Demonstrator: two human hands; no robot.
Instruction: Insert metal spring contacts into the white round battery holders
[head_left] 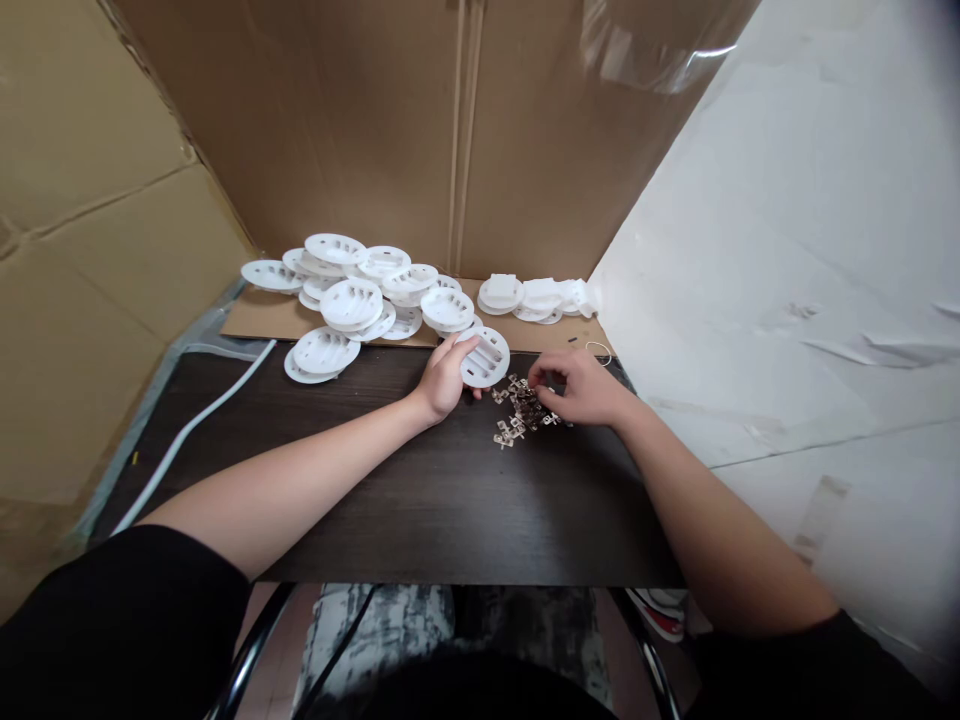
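My left hand point(444, 382) grips a round white plastic disc point(491, 358) by its left edge, tilted so that its slotted compartments face me. Just right of it, my right hand point(577, 388) reaches into a small heap of metal contact pieces point(517, 415). Its thumb and fingertips are pinched together at the heap. Whatever lies between those fingertips is too small to make out. Behind my left hand, similar white discs point(351, 303) are piled in loose stacks.
Smaller white plastic parts point(541, 293) lie at the back right on a cardboard sheet point(259, 318). A white tube point(210, 415) crosses the dark table point(450, 510) on the left. Cardboard walls point(352, 120) stand behind and to the left; a white wall surface point(787, 250) slopes along the right.
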